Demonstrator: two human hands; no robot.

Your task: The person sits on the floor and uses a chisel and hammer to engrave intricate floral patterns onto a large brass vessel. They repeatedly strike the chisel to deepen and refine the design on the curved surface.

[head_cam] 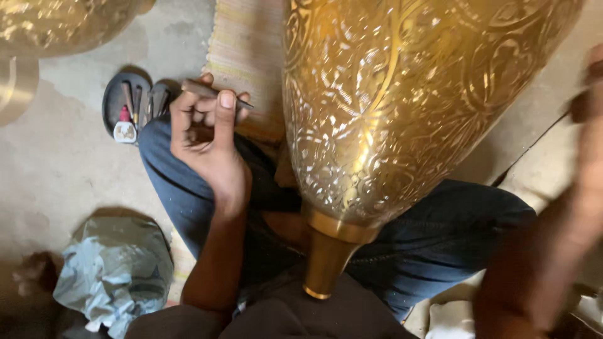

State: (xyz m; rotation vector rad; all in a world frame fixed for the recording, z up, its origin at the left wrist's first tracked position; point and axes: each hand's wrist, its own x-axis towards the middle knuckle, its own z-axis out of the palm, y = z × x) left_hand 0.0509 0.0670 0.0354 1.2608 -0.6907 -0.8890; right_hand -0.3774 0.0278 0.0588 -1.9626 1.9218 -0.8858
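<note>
Brass, engraved all over with scrollwork, a large vase [402,107] lay tilted across the seated person's jeans-clad lap [440,245], propped there so its flank faced the hands. Its long axis ran from narrow neck, pointing down toward the body, up and away. The left hand [207,138] hung just beside it, its grip pinching a slim engraving tool [210,92] pointing right toward the vase. The right hand [590,125] was blurred; its grip could not be told.

You sit on a bare grey concrete floor [56,157]; a striped woven mat [242,50] lies ahead, a crumpled pale cloth [113,270] beside you.
</note>
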